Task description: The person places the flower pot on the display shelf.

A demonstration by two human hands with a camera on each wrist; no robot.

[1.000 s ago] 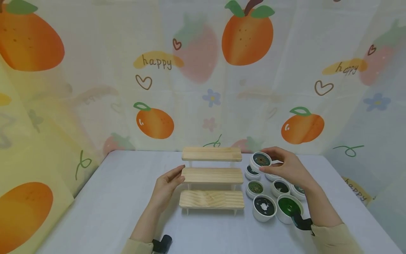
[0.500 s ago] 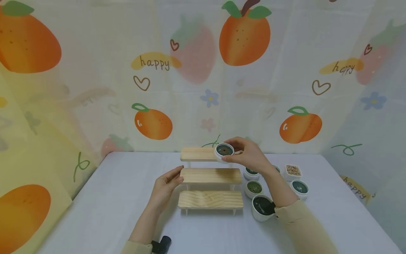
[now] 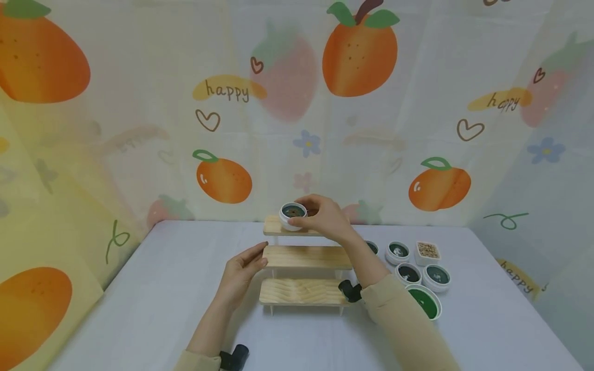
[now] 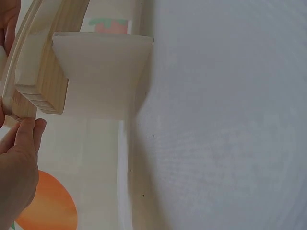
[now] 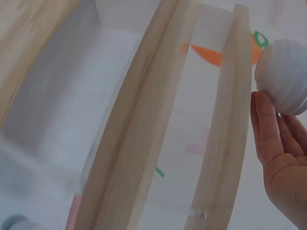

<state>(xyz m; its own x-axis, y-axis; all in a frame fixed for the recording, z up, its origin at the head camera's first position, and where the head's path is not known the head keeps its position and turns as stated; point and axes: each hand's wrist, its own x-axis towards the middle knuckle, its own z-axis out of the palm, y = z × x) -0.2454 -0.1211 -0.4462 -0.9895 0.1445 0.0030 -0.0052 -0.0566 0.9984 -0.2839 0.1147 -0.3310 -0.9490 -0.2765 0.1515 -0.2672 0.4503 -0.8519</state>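
A three-tier wooden display stand point(image 3: 306, 256) stands on the table, its boards rising toward the back on pale supports. My left hand point(image 3: 238, 273) pinches the left end of the middle board; in the left wrist view the fingertips point(image 4: 29, 125) meet the wood. My right hand point(image 3: 327, 219) grips a small round white pot point(image 3: 293, 211) with dark contents and a brownish patch at its centre. In the head view the pot is over the left part of the top board. Whether it touches the board is hard to tell; the right wrist view shows the white pot point(image 5: 284, 76) beside that board.
To the right of the stand are several white pots, among them a large green-filled one point(image 3: 424, 301) and a dark one point(image 3: 409, 274). Behind them stands a square dish of pale bits point(image 3: 428, 250). My right sleeve point(image 3: 408, 324) hides some pots. A printed cloth point(image 3: 371, 134) hangs behind the table.
My right hand has carried the white pot leftward from the group of pots to over the top board's left part. The left hand stays at the middle board.
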